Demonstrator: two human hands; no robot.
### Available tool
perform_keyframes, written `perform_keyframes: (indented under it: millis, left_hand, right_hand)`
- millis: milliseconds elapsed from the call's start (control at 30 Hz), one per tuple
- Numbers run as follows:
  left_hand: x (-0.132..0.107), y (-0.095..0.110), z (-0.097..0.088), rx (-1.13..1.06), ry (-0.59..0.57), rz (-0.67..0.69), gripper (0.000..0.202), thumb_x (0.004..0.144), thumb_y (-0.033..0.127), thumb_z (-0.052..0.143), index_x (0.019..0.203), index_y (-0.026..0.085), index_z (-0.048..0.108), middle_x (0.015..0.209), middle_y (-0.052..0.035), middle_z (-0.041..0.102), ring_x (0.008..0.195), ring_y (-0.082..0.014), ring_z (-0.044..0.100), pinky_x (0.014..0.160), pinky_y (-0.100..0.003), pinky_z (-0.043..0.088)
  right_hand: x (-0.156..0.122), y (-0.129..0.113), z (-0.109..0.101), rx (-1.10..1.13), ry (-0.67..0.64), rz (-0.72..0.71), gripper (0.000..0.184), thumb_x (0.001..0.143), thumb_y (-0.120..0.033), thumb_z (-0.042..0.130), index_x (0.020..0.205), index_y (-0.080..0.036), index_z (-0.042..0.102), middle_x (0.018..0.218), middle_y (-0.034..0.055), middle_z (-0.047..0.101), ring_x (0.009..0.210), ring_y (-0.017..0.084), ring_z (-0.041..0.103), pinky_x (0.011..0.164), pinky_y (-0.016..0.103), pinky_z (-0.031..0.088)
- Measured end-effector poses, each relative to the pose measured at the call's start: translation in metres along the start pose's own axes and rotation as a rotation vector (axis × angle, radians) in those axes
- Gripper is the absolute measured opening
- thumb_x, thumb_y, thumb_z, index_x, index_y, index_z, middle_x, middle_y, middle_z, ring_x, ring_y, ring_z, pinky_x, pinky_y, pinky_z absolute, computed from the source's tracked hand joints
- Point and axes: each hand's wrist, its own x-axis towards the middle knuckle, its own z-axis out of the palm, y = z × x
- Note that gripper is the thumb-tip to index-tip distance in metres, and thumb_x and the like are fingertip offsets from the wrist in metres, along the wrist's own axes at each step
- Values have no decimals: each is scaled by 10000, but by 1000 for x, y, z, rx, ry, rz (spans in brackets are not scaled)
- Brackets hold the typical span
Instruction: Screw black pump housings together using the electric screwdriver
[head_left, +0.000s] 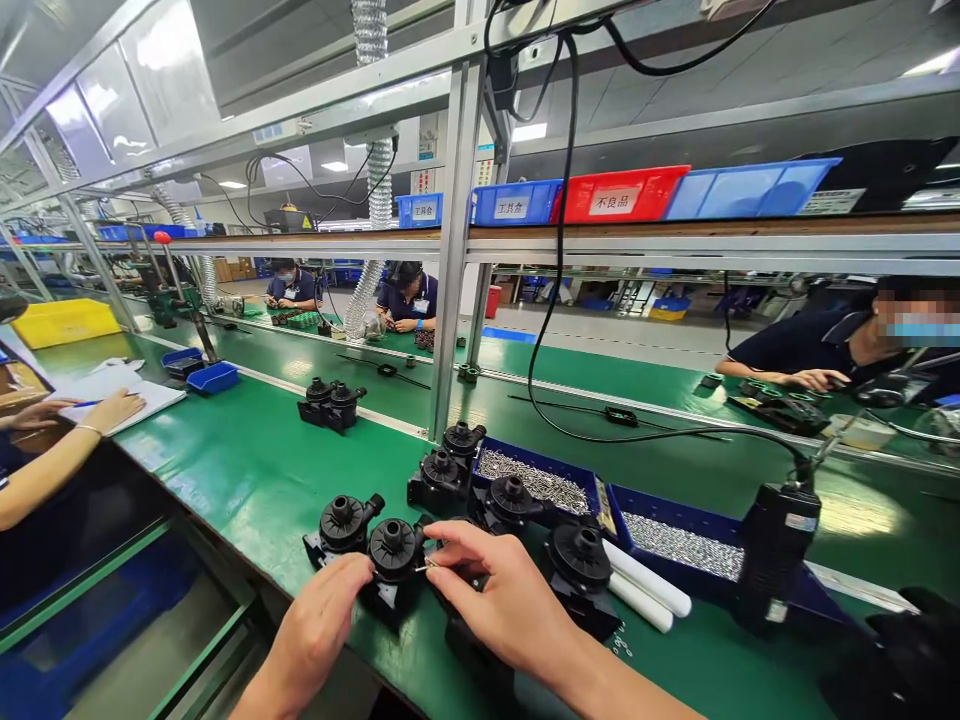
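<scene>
Near the bench's front edge sits a black pump [393, 548] with a round ribbed top and a central spout. My right hand [499, 585] is at its right side, pinching a thin metal screw [424, 568] between thumb and forefinger. On the pump's left side, my left hand [319, 610] has its fingers pressed together, fingertips at the housing; whatever they hold is hidden. A second pump [343, 522] stands just behind and to the left. Beyond my right hand are more pumps, among them one [511, 500] by the screw bin and another [579, 556] at the right.
Blue bins of long screws [536, 482] and small screws [679, 543] stand behind the pumps. White rods [645, 590] and a black power screwdriver [776, 550] with a hanging cable are at right. A metal post [451, 250] rises mid-bench. At left, a co-worker's hand [120, 408] rests on paper.
</scene>
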Motion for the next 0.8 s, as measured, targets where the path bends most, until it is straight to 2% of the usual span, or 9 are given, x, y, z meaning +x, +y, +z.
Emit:
perform_keyframes:
  millis: [167,233,300,400,467,533,600,700,800]
  left_hand:
    - [19,-2,-16,53,-20,215,305,1132,108,416,1222,88,707,1131,-139,815,1134,-232,770,1011,-310,644]
    - [23,-5,-17,8,-30,248,312,1135,119,423,1238,91,716,1136,-136,820,1131,-235,774,992,-317,655]
    - [23,-6,-15,-71,-34,211,328,1126,98,431,1291,117,713,1136,-119,822,1111,-221,780,963,-307,666]
    - [23,1,-10,-197,36,12,325,1098,91,510,1340,183,706,1150,-92,817,1082,-198,788,939,-282,673]
    - [23,14,-7,-270,121,-156,274,1073,167,629,1335,213,698,1149,-76,821,1044,-195,801,925,-267,677]
    - [26,29,-6,-318,181,-250,306,1043,256,719,1344,220,675,1128,-64,832,986,-192,819,920,-247,676]
    - [29,44,-5,-323,204,-226,339,1031,253,740,1359,217,660,1088,-53,843,943,-184,827,924,-230,670]
    - [34,61,-4,-330,208,-114,273,1041,124,679,1302,203,682,993,-45,837,889,-171,817,862,-220,678]
    - [32,62,-2,-364,233,-115,206,1046,72,619,1188,196,703,929,-40,808,839,-166,795,783,-225,675]
  right_hand:
    - [-2,-5,4,40,-20,-19,372,911,-250,677,1270,-210,766,976,41,854,882,238,812,797,335,614]
    - [-1,-5,7,53,-39,-28,383,916,-243,677,1289,-202,751,978,36,855,866,230,809,815,332,618]
    - [1,-4,10,47,-56,-35,397,919,-228,675,1312,-203,733,987,28,855,860,225,804,836,332,614]
    - [5,-1,13,-3,-88,-30,453,921,-187,668,1371,-228,692,986,4,853,869,220,797,852,325,597]
    - [6,1,16,-64,-127,-42,510,922,-154,659,1422,-255,651,984,-12,850,878,219,795,849,315,581]
    - [4,4,21,-163,-170,-92,593,918,-121,645,1486,-282,594,1000,-13,846,919,231,794,858,312,567]
    - [0,10,27,-293,-206,-169,674,916,-105,634,1555,-289,521,1043,14,837,981,256,787,879,320,561]
    - [-10,21,36,-443,-261,-267,761,907,-107,636,1624,-246,421,1084,68,822,998,280,778,867,316,564]
    - [-13,26,37,-485,-305,-294,808,896,-105,633,1650,-225,369,1077,74,815,966,276,769,850,314,561]
